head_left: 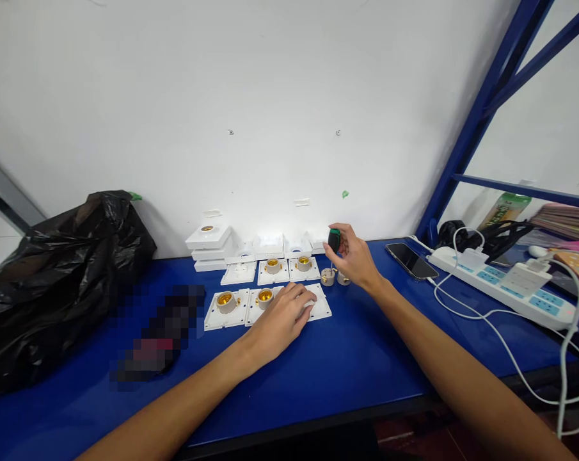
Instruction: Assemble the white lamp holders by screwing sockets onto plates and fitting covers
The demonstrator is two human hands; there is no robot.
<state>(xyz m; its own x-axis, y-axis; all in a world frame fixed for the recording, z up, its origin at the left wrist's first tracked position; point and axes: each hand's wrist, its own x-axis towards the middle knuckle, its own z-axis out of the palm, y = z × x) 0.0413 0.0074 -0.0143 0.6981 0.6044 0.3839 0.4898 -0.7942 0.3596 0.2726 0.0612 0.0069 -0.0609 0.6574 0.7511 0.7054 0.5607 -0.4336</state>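
My right hand (pixel 354 253) is closed round the green and black handle of a screwdriver (pixel 334 241). Its shaft points down beside a round lamp socket (pixel 327 277) with brass terminals, and a second loose socket (pixel 343 278) stands to the right. My left hand (pixel 283 315) rests over the front row of white plates (pixel 322 307), its fingers curled round a pale lamp socket (pixel 310 299) that they mostly cover. On plates to its left sit two sockets with gold-coloured threads, a left one (pixel 226 301) and a nearer one (pixel 265 298).
Behind are more plates with sockets (pixel 273 266) and a stack of white boxes (pixel 208 246). A black plastic bag (pixel 78 275) lies left. To the right are a phone (pixel 411 260), a power strip (pixel 500 282), white cables and a blue frame (pixel 466 121).
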